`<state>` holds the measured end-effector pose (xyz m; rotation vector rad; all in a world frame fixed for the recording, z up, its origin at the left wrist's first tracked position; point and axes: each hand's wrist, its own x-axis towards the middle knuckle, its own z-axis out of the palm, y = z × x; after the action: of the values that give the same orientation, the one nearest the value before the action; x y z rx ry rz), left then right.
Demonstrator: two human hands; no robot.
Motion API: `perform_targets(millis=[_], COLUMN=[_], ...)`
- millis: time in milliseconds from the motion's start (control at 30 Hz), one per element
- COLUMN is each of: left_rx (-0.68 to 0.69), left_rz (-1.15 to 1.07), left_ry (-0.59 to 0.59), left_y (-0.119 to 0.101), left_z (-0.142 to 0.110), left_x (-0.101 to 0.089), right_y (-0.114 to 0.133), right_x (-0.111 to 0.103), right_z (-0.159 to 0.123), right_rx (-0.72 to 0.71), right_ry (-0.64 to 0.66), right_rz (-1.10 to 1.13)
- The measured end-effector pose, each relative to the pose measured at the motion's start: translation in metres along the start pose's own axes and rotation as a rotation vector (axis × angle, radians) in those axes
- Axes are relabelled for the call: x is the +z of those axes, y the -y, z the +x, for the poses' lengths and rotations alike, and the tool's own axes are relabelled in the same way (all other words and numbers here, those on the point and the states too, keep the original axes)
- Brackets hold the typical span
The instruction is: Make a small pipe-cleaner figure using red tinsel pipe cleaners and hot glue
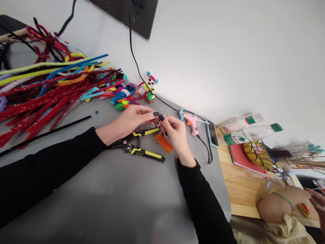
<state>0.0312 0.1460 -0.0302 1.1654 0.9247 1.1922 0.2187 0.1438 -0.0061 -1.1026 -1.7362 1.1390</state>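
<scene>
My left hand (135, 118) and my right hand (173, 130) meet above the grey table (122, 189), thumbs and fingers pinched together. Whatever lies between the fingertips is too small and hidden to make out. Under the hands rest wire-cutting pliers (148, 155) with yellow and black handles spread apart. Just below my right hand lies a flat orange piece of pipe cleaners (164, 143). To the right is a pink glue gun (192, 122) with its cord. Behind my left hand sit small pipe-cleaner figures (122, 96).
A large heap of coloured pipe cleaners (48, 91) covers the left side. A phone (212, 133) lies at the table's right edge. Beyond, plastic bottles (250, 134), a red notebook (245, 161) and a yellow basket (257, 156) occupy a wooden table, where another person's arm (276, 205) reaches in.
</scene>
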Motion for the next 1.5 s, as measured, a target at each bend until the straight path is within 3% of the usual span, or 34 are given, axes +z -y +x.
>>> perform_targets(millis=[233, 500, 767, 1133, 1233, 1333, 1400, 1500], left_rx=[0.122, 0.231, 0.247, 0.180, 0.175, 0.203, 0.238, 0.280], left_rz=[0.299, 0.446, 0.473, 0.478, 0.512, 0.653, 0.820, 1.011], left_ry=[0.069, 0.133, 0.224, 0.201, 0.122, -0.029, -0.069, 0.036], left_y=[-0.017, -0.017, -0.021, -0.024, -0.031, -0.035, -0.034, -0.025], left_z=[-0.002, -0.003, -0.002, -0.002, -0.001, 0.003, 0.007, 0.011], left_x=[-0.006, -0.011, -0.014, -0.013, -0.018, -0.031, -0.039, -0.047], right_y=[-0.003, -0.004, -0.002, -0.004, -0.004, 0.001, 0.005, 0.010], right_x=[-0.010, -0.016, -0.018, -0.015, -0.016, -0.020, -0.026, -0.036], right_z=[0.000, 0.001, -0.001, -0.001, -0.001, -0.004, -0.008, -0.018], right_rx=[0.080, 0.164, 0.198, 0.187, 0.066, -0.044, -0.080, -0.039], right_ry=[0.112, 0.199, 0.279, 0.298, 0.178, 0.092, 0.129, 0.258], right_rz=[0.138, 0.186, 0.268, 0.272, 0.137, -0.149, -0.366, -0.623])
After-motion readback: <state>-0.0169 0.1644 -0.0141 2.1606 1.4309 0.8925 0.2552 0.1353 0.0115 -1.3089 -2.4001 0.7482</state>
